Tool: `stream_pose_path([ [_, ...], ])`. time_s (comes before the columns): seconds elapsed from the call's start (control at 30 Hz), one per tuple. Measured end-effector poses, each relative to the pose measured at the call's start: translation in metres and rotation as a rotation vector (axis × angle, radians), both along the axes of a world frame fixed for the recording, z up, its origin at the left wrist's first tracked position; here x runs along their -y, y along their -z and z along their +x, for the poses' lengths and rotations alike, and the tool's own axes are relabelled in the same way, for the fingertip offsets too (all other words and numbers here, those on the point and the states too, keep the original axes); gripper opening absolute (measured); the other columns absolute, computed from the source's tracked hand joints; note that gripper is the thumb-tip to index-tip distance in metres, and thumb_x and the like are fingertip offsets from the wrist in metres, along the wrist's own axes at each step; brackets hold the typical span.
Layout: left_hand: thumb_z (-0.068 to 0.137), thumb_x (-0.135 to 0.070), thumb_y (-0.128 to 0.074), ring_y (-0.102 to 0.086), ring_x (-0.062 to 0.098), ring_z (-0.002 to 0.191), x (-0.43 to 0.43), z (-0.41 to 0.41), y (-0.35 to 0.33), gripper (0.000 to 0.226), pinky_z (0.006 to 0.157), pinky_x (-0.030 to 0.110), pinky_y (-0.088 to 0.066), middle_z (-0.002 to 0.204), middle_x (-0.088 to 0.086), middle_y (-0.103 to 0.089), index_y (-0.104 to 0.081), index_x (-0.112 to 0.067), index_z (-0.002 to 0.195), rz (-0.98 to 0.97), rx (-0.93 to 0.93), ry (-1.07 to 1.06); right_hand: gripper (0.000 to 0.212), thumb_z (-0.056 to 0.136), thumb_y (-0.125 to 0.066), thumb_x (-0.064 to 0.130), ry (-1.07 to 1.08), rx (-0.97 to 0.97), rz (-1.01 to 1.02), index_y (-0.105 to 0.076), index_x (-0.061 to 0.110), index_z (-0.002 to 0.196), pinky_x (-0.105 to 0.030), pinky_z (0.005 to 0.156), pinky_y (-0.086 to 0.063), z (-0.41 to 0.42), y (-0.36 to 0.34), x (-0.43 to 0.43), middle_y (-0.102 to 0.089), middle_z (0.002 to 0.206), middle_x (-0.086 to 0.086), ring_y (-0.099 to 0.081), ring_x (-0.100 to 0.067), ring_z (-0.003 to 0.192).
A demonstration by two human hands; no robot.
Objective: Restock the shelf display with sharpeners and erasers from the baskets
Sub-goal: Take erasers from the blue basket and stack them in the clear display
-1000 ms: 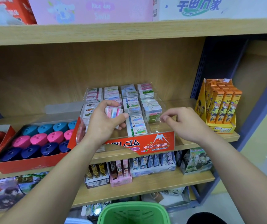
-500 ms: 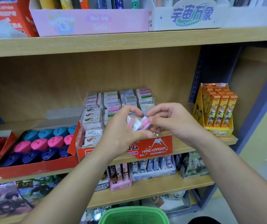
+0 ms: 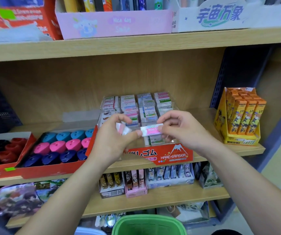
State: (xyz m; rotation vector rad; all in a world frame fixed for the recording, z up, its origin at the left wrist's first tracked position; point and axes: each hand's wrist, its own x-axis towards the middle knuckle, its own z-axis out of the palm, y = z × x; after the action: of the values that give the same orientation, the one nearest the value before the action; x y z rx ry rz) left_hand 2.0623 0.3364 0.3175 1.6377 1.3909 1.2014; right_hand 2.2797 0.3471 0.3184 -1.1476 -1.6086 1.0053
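open gap above eraser box [image 3: 173, 154].

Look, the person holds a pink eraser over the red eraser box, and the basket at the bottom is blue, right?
Not quite: the head view shows the basket is green, not blue. The rest is right: the right hand pinches a pink eraser over the red eraser box, while the left hand grips more erasers.

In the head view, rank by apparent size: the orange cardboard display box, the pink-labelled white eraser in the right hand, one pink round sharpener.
1. Orange cardboard display box: clearly largest.
2. Pink-labelled white eraser and pink round sharpener look alike; the eraser is nearer, so unranked.
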Motion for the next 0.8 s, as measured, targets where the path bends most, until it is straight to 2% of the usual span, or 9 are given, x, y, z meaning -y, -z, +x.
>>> stream_pose_path([
  [0.1, 0.080, -0.027, -0.085, -0.061, 0.003, 0.073, 0.000, -0.039, 0.004, 0.033, 0.055, 0.007, -0.043, 0.111, -0.011, -0.064, -0.060, -0.024, 0.101, -0.018, -0.118, -0.074, 0.010, 0.090, -0.071, 0.004, 0.074, 0.012, 0.037, -0.069, 0.010, 0.097, -0.033, 0.065, -0.058, -0.018, 0.001, -0.011, -0.072, 0.073, -0.011, -0.067, -0.020, 0.065],
  [0.17, 0.081, -0.030, -0.084, -0.065, 0.013, 0.090, 0.000, -0.062, 0.009, 0.034, 0.066, 0.013, -0.046, 0.112, -0.009, -0.065, -0.060, -0.027, 0.104, -0.044, -0.150, -0.102, 0.010, 0.090, -0.072, 0.007, 0.154, 0.046, 0.072, -0.070, 0.013, 0.098, -0.029, 0.067, -0.060, -0.030, 0.000, -0.025, -0.073, 0.078, -0.009, -0.069, -0.017, 0.066],
  [0.27, 0.085, -0.024, -0.080, -0.063, 0.008, 0.064, 0.001, -0.082, 0.013, 0.031, 0.058, 0.023, -0.050, 0.098, 0.001, -0.069, -0.058, -0.027, 0.107, -0.103, -0.144, -0.088, 0.011, 0.088, -0.074, 0.010, 0.250, 0.130, 0.147, -0.072, 0.020, 0.092, -0.037, 0.071, -0.060, -0.044, 0.003, -0.058, -0.071, 0.077, 0.000, -0.071, -0.018, 0.068],
  [0.33, 0.089, -0.016, -0.076, -0.061, 0.003, 0.056, 0.000, -0.090, 0.014, 0.029, 0.055, 0.024, -0.053, 0.091, 0.004, -0.070, -0.056, -0.026, 0.108, -0.121, -0.105, -0.072, 0.016, 0.087, -0.075, 0.013, 0.266, 0.192, 0.166, -0.070, 0.027, 0.085, -0.033, 0.069, -0.055, -0.053, 0.003, -0.079, -0.070, 0.073, 0.003, -0.069, -0.017, 0.068],
  [0.43, 0.093, -0.012, -0.072, -0.066, 0.008, 0.061, 0.001, -0.097, 0.011, 0.028, 0.058, 0.027, -0.057, 0.084, 0.006, -0.071, -0.055, -0.025, 0.112, -0.108, -0.016, -0.049, 0.015, 0.090, -0.072, 0.016, 0.208, 0.375, 0.147, -0.070, 0.031, 0.089, -0.023, 0.066, -0.045, -0.064, 0.004, -0.095, -0.070, 0.079, 0.009, -0.065, -0.005, 0.072],
  [0.57, 0.095, -0.010, -0.068, -0.067, 0.013, 0.063, 0.001, -0.099, 0.005, 0.028, 0.054, 0.027, -0.057, 0.077, -0.005, -0.071, -0.054, -0.025, 0.114, -0.097, 0.112, -0.006, 0.009, 0.094, -0.067, 0.022, 0.115, 0.591, 0.156, -0.072, 0.029, 0.098, -0.029, 0.083, -0.051, -0.070, 0.005, -0.097, -0.069, 0.097, 0.013, -0.064, -0.004, 0.090],
  [0.63, 0.093, -0.007, -0.070, -0.067, 0.015, 0.062, -0.001, -0.099, 0.003, 0.031, 0.054, 0.028, -0.058, 0.085, -0.002, -0.073, -0.054, -0.023, 0.114, -0.104, 0.162, 0.007, 0.012, 0.096, -0.065, 0.027, 0.111, 0.684, 0.200, -0.074, 0.028, 0.103, -0.030, 0.086, -0.047, -0.069, 0.005, -0.095, -0.063, 0.103, 0.012, -0.059, -0.006, 0.098],
  [0.7, 0.088, -0.004, -0.075, -0.069, 0.019, 0.063, -0.002, -0.097, 0.002, 0.037, 0.055, 0.030, -0.059, 0.094, 0.004, -0.076, -0.053, -0.019, 0.114, -0.105, 0.182, -0.002, 0.016, 0.097, -0.064, 0.031, 0.116, 0.750, 0.229, -0.075, 0.028, 0.108, -0.030, 0.086, -0.043, -0.069, 0.003, -0.094, -0.053, 0.097, 0.017, -0.050, -0.004, 0.102],
  [0.8, 0.082, -0.002, -0.080, -0.071, 0.023, 0.065, -0.003, -0.095, 0.002, 0.042, 0.059, 0.035, -0.062, 0.092, 0.011, -0.077, -0.055, -0.014, 0.114, -0.089, 0.214, -0.041, 0.022, 0.099, -0.060, 0.031, 0.096, 0.824, 0.227, -0.074, 0.028, 0.115, -0.033, 0.093, -0.044, -0.070, 0.003, -0.093, -0.049, 0.097, 0.018, -0.042, -0.001, 0.110],
])
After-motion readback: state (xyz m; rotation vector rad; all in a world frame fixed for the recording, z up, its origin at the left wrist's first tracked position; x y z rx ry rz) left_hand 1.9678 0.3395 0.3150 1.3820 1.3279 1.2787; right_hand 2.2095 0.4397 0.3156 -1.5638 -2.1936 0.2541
